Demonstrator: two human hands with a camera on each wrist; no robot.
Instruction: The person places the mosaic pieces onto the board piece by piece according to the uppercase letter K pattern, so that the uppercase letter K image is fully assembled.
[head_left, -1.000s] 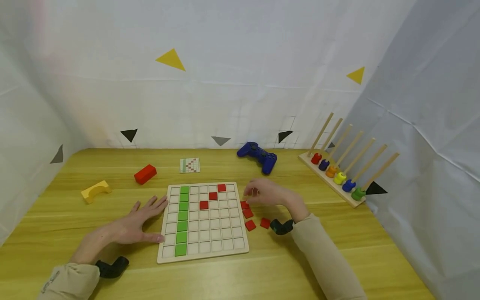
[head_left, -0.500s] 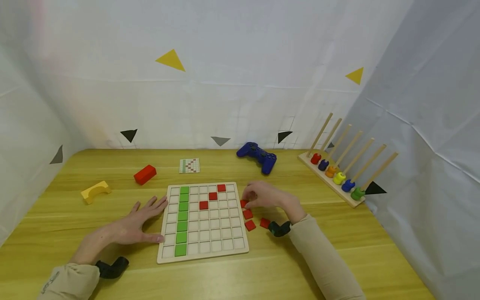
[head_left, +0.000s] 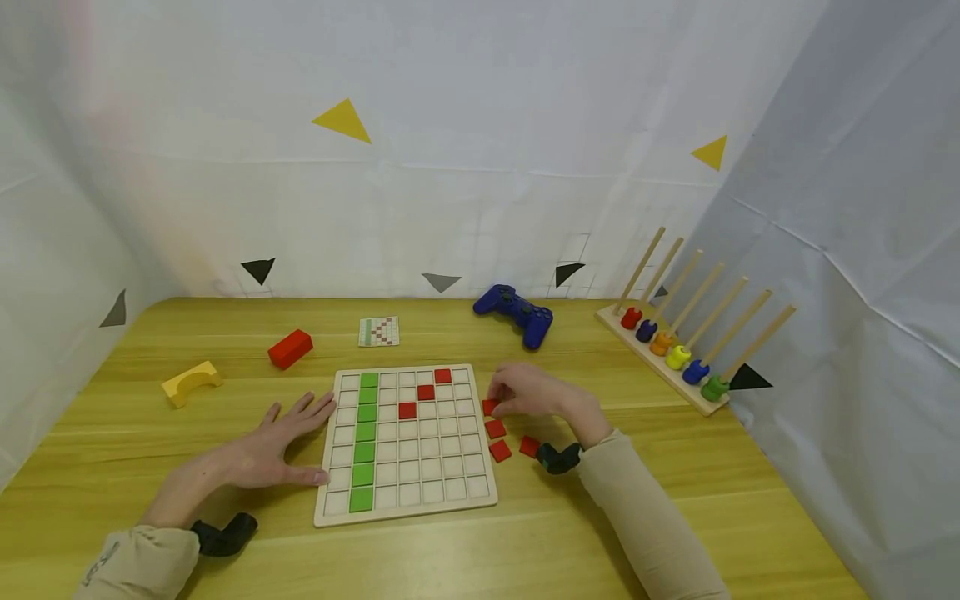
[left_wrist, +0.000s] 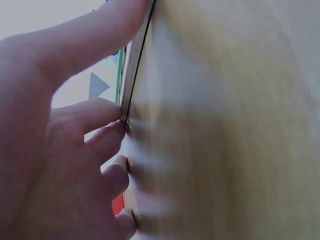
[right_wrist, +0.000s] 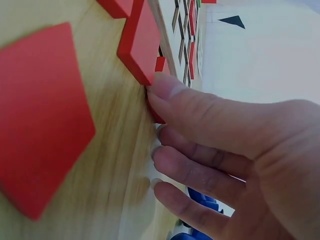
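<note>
A wooden grid board [head_left: 431, 448] lies flat on the table, with a column of green tiles [head_left: 364, 452] and a slanting row of red tiles [head_left: 407, 410] in its cells. My left hand [head_left: 258, 454] rests spread at the board's left edge, thumb and fingertips against the rim. Beyond the right edge, my right hand [head_left: 534, 390] pinches a loose red tile [head_left: 489, 407] between thumb and fingers, low over the table. In the right wrist view the thumb [right_wrist: 167, 90] covers part of that tile. Several more red tiles [head_left: 495, 428] lie close by.
A small pattern card [head_left: 379, 331] sits behind the board. A blue game controller [head_left: 514, 314] lies at the back, and a wooden peg stand [head_left: 663, 360] with coloured beads stands at the right. To the left are a red block [head_left: 290, 348] and a yellow arch block [head_left: 192, 382].
My right hand has come down slightly and its fingers have closed on the farthest loose tile, which now sits a little apart from its neighbour. The left hand stays in place.
</note>
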